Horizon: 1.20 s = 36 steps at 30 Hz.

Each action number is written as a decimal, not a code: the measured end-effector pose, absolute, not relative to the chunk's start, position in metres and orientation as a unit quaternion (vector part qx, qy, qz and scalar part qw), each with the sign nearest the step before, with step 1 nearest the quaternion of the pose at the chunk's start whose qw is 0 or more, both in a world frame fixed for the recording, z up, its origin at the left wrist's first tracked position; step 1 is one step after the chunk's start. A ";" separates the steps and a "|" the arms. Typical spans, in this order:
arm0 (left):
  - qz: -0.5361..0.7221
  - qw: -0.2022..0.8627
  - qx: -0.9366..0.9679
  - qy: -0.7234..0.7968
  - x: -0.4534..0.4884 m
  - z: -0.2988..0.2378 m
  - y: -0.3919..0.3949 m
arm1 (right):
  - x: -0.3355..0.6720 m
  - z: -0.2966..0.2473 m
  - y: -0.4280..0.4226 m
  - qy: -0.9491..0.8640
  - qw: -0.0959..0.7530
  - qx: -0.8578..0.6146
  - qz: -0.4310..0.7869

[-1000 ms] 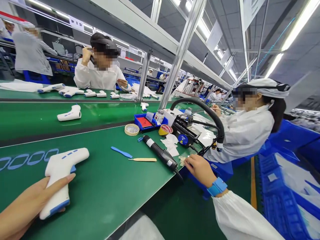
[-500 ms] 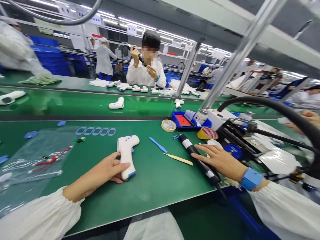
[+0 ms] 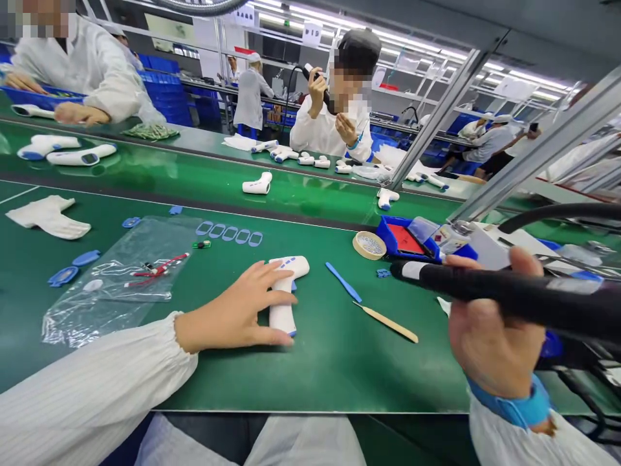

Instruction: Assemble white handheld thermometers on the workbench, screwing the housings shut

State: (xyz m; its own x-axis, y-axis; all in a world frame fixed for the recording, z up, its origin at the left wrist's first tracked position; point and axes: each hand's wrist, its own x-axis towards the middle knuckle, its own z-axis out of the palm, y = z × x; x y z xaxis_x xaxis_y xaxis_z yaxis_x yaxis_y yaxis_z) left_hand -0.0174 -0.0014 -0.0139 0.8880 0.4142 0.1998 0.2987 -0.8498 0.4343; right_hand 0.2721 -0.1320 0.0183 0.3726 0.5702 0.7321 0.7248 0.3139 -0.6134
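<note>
On the green tabletop lies a white forehead thermometer [image 3: 281, 317] with small blue buttons and a blue end. My left hand [image 3: 237, 307] is over its left side, fingers spread apart, not closed round it; whether the fingertips touch is unclear. At the right, my right hand [image 3: 499, 343] is wrapped round a black electric screwdriver [image 3: 466, 283], held up off the table with its front end pointing left. A blue pry tool [image 3: 343, 282] and a cream-handled pointed tool [image 3: 389, 322] lie between my hands.
A clear plastic bag [image 3: 160, 239] with red wires lies left, near several blue oval frames [image 3: 230, 234]. A tape roll [image 3: 369, 245] and blue bin [image 3: 388, 226] stand at the back right. Beyond are a green belt [image 3: 194, 175], metal posts and co-workers [image 3: 330, 110].
My right hand has picked the electric screwdriver up off the table. My left hand has loosened from the thermometer and spread its fingers. The view has shifted left.
</note>
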 end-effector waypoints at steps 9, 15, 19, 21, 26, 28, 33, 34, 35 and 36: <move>0.142 0.209 0.952 0.174 -0.020 -0.039 -0.004 | 0.162 0.062 -0.085 -0.415 0.772 -0.374 0.303; 0.146 0.222 0.949 0.170 -0.020 -0.038 -0.002 | 0.147 0.055 -0.082 -0.439 0.730 -0.351 0.389; 0.148 0.228 0.948 0.168 -0.019 -0.039 -0.002 | 0.145 0.048 -0.082 -0.448 0.720 -0.361 0.388; 0.153 0.234 0.945 0.168 -0.019 -0.039 -0.002 | 0.144 0.046 -0.081 -0.455 0.719 -0.361 0.382; 0.156 0.238 0.944 0.167 -0.019 -0.039 -0.002 | 0.142 0.040 -0.078 -0.455 0.713 -0.351 0.402; 0.153 0.235 0.945 0.167 -0.019 -0.039 -0.002 | 0.142 0.039 -0.077 -0.459 0.711 -0.347 0.404; 0.143 0.238 0.945 0.173 -0.019 -0.039 -0.003 | 0.138 0.040 -0.075 -0.485 0.709 -0.310 0.407; 0.144 0.243 0.943 0.175 -0.019 -0.039 -0.003 | 0.138 0.041 -0.075 -0.492 0.704 -0.300 0.416; 0.146 0.247 0.942 0.176 -0.019 -0.038 -0.003 | 0.137 0.042 -0.075 -0.500 0.693 -0.291 0.429; 0.148 0.251 0.940 0.177 -0.019 -0.038 -0.003 | 0.136 0.043 -0.075 -0.509 0.679 -0.287 0.445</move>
